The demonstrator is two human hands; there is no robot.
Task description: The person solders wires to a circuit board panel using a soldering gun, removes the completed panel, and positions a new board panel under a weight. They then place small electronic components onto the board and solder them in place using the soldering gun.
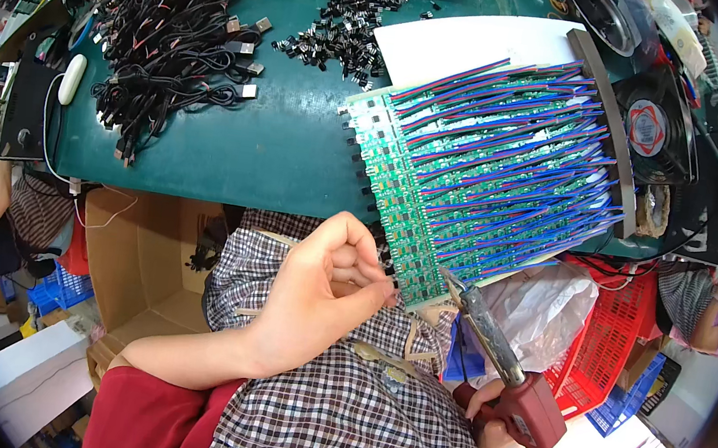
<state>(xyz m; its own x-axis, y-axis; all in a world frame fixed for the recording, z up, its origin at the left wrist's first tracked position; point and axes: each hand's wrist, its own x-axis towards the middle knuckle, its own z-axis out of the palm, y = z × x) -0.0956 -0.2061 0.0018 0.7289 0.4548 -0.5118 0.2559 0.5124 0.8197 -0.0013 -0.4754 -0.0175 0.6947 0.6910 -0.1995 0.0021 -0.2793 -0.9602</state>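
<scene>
Your left hand (324,295) pinched narrow on small dark part at near edge of green circuit-board row (471,175) (right of centre). Your right hand (491,425), low right, grips red soldering iron (506,369), tip touching near board.

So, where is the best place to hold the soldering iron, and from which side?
Probably the dark red handle of the soldering iron, from the lower right, where the right hand holds it. It is the thick end, far from the metal tip, which points up-left at the green circuit boards.

Green worktable (252,150), cardboard box (141,270) below
</scene>
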